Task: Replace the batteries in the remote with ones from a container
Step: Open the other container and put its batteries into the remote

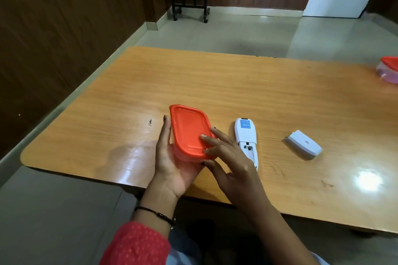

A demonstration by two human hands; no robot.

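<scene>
The remote lies face down on the desk with its battery bay uncovered and seemingly empty, though the right hand partly hides it; its cover rests well apart to the right. Fetching and fitting fresh batteries remains. The left hand is wrapped around the container, held above the desk's near edge, lid still on. The right hand's spread fingers press on the lid's near rim, gripping nothing.

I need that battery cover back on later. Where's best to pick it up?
Pinch the battery cover across its two long edges from above with the right hand; it lies flat, narrow and clear of the remote.
</scene>
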